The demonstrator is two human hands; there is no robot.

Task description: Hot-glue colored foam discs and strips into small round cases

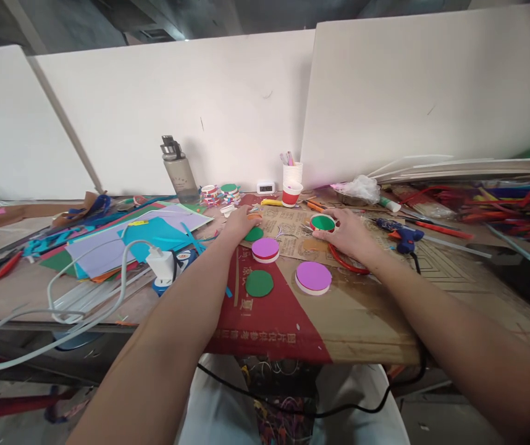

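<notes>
My right hand (347,232) is closed around the edge of a shallow paper-cup piece with a green top (322,223), its fingers and thumb on the right side. My left hand (241,225) has its fingers bent together at an orange bit (254,216); what they grip is mostly hidden. Just below those fingers lies a green paper disc (253,234). Nearer me are another green disc (259,283) and two cup pieces with purple tops, a smaller one (265,249) and a larger one (314,277).
A blue glue gun (406,240) lies right of my right hand. White paper cups (292,179) hold pens at the back, near a grey bottle (180,173). Coloured paper sheets (102,247) and a white charger (160,262) with its cable lie left. Red scissor handles (346,262) show beneath my right hand.
</notes>
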